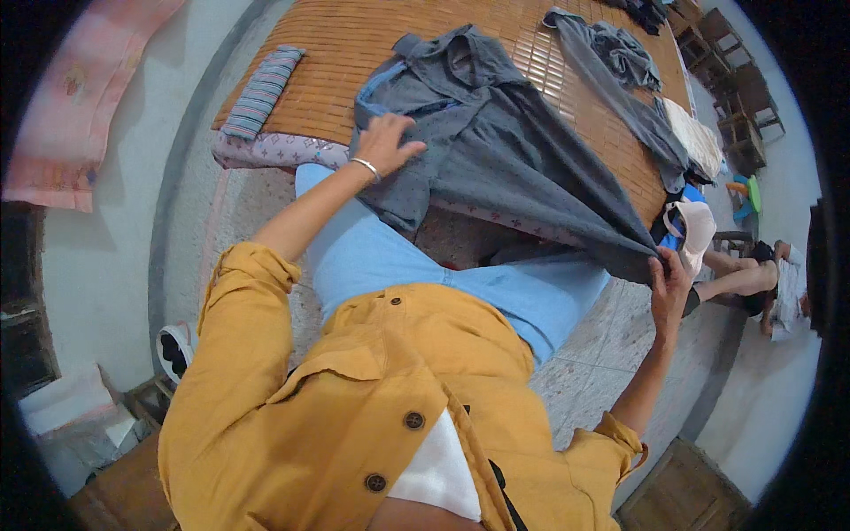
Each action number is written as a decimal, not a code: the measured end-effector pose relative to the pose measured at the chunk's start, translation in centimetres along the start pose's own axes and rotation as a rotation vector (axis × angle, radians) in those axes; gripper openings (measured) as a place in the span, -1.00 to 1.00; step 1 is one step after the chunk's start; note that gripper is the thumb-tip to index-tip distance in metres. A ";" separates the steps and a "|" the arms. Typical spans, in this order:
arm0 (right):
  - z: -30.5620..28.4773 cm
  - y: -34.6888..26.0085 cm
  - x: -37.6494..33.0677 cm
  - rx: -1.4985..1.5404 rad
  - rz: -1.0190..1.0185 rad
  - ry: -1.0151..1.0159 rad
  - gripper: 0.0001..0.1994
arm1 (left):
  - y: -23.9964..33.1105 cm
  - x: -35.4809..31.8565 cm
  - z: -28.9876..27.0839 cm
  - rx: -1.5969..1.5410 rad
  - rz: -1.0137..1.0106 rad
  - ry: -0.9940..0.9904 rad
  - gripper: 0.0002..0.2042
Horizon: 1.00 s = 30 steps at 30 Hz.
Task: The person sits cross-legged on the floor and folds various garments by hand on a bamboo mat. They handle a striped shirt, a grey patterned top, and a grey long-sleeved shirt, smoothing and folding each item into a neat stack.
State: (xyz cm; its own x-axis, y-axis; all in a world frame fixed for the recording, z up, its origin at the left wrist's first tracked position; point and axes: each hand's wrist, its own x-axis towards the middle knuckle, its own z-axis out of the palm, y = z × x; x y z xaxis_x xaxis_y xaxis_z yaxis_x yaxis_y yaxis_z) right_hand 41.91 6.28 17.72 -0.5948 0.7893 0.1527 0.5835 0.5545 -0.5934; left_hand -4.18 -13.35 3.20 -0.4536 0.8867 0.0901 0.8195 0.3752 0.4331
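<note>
A dark grey long-sleeved shirt (496, 150) with small dots and a blue lining strip lies spread over the near edge of a bamboo-mat bed (345, 53). Part of it hangs down in front of my legs. My left hand (386, 146), a bracelet at its wrist, is over the shirt's left part with its fingers apart. Whether the fingertips press on the cloth I cannot tell. At the far right end of the stretched-out grey cloth, my right hand (670, 285) pinches the shirt between thumb and fingers.
A striped pillow (264, 91) lies at the bed's left corner. Grey clothing (620, 97), a white cloth (691, 137) and a pale bra (694, 232) lie along the right side. Beyond sits another person (753, 283); wooden chairs (739, 97) stand farther off.
</note>
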 end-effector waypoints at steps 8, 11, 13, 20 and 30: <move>0.4 1.6 0.4 0.076 0.009 0.087 -0.86 | -5.7 3.6 -2.6 0.148 0.007 -0.140 -0.71; -1.5 4.8 0.3 0.148 0.043 0.143 -0.85 | -9.6 6.6 -5.0 -0.042 -0.033 -0.150 -0.79; -2.9 5.7 0.0 0.102 0.103 0.199 -0.84 | -12.7 7.1 -6.2 -0.158 -0.009 -0.168 -0.79; -2.6 8.1 -0.9 -0.046 0.126 0.234 -0.82 | -14.4 8.4 -6.9 0.261 -0.108 -0.086 -0.83; -0.5 8.5 -1.8 0.109 0.213 0.205 -0.83 | 3.6 12.2 2.1 -0.028 0.437 -0.025 -0.52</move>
State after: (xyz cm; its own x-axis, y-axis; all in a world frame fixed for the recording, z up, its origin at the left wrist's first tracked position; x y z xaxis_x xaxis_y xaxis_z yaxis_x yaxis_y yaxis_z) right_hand 48.18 9.68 12.78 -0.3353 0.9274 0.1658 0.6132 0.3485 -0.7089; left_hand -6.04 -0.58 4.03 -0.0575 0.9670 0.2484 0.9225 -0.0436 0.3835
